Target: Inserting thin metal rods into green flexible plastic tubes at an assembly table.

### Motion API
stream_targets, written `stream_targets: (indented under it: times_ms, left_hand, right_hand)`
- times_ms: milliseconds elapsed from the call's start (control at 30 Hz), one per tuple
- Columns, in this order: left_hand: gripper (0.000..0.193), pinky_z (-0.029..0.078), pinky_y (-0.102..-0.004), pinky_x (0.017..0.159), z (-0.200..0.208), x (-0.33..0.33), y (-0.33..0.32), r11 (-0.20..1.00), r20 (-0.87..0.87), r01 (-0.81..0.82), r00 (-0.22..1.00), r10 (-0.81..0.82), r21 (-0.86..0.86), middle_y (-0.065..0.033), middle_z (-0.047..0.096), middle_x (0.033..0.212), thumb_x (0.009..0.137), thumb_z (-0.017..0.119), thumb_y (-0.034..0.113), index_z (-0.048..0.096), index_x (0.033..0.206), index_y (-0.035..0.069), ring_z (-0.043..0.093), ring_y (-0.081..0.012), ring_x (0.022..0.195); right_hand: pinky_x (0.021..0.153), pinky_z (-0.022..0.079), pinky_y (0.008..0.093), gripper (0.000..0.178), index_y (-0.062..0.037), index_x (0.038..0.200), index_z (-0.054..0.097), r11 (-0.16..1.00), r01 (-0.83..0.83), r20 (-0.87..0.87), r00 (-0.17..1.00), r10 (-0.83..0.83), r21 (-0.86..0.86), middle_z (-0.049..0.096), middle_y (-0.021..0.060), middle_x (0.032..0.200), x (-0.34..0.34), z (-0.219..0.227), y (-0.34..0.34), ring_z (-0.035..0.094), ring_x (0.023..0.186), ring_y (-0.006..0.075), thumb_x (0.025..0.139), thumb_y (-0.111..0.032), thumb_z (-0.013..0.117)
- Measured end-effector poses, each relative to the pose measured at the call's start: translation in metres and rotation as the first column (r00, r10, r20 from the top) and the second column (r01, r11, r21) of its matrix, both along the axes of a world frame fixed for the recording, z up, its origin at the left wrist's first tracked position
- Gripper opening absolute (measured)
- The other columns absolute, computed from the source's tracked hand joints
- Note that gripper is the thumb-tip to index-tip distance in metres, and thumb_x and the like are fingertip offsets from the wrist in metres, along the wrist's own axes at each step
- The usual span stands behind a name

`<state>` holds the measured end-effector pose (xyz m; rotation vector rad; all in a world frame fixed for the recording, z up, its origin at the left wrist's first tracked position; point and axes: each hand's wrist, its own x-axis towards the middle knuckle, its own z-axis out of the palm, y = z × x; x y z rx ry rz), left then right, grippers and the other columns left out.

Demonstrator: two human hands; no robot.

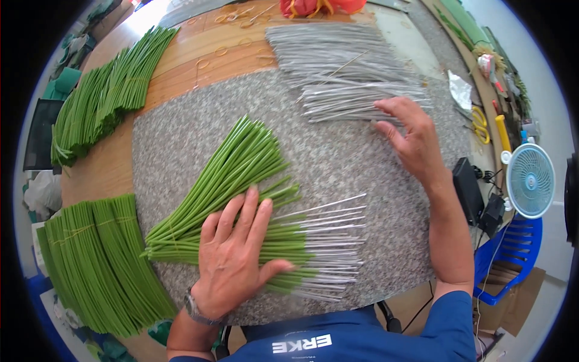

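My left hand (234, 250) lies spread over a fanned bundle of green plastic stems (223, 175), tied near its left end by a thin band. Grey-white wires (338, 228) stick out of the right ends of the lower stems, while the upper stems show no wire. At the upper right, my right hand (413, 136) hovers by the right end of a pile of loose grey-white wires (356, 99), thumb and index finger apart. Whether its fingertips touch the pile is hard to make out. A watch (198, 308) is on my left wrist.
Banded green stem bundles lie at the lower left (102, 259) and upper left (111, 90). Rubber bands (221, 51) are scattered on the wooden tabletop. Yellow-handled scissors (480, 125), a black box (468, 190) and a small fan (531, 180) stand at the right edge, above a blue chair (512, 253).
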<state>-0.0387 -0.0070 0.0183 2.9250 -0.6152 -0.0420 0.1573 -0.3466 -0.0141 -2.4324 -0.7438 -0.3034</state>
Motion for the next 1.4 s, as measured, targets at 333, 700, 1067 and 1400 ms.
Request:
stream_targets:
  times_ms: [333,700,1067,1400]
  left_hand:
    - [0.106,0.039,-0.0504,0.118,-0.001,0.002,-0.004,0.999,0.036,-0.015,0.999,0.013,0.051,-0.0235,0.055,0.163,0.096,0.052,0.084,0.062,0.148,-0.008,0.053,-0.0376,0.148]
    - [0.112,0.035,-0.0535,0.126,-0.007,0.002,0.000,1.000,-0.005,-0.006,1.000,0.006,0.029,-0.0231,0.047,0.170,0.094,0.055,0.085,0.052,0.159,-0.007,0.045,-0.0414,0.157]
    - [0.092,0.041,-0.0551,0.121,-0.001,0.004,-0.002,0.996,-0.019,0.025,0.999,-0.026,-0.082,-0.0173,0.056,0.163,0.095,0.064,0.073,0.065,0.148,-0.002,0.052,-0.0373,0.151]
    - [0.091,0.037,-0.0544,0.125,-0.001,0.002,0.000,0.995,-0.021,0.012,1.000,-0.014,-0.102,-0.0162,0.056,0.163,0.092,0.070,0.069,0.065,0.148,-0.002,0.050,-0.0365,0.153]
  right_hand:
    - [0.104,0.050,0.0438,0.037,-0.0108,0.128,0.074,0.977,0.026,0.256,0.966,0.029,-0.212,0.071,0.0068,0.122,0.000,-0.011,-0.005,0.066,0.120,0.0286,0.092,-0.010,0.081]
    - [0.098,0.048,0.0413,0.026,-0.0112,0.102,0.067,0.978,-0.048,0.324,0.939,0.114,-0.204,0.071,0.0017,0.110,-0.001,-0.007,-0.004,0.068,0.109,0.0233,0.083,-0.004,0.083]
    - [0.080,0.059,0.0405,0.025,-0.0030,0.111,0.075,0.954,-0.299,0.431,0.858,0.280,-0.024,0.075,0.0095,0.100,-0.005,-0.001,0.003,0.074,0.092,0.0271,0.088,0.007,0.079]
    - [0.066,0.044,0.0282,0.036,0.0001,0.144,0.055,0.482,-0.201,0.353,0.902,-0.249,0.853,0.065,0.0053,0.106,-0.020,0.066,-0.022,0.055,0.077,0.0139,0.115,-0.020,0.063]
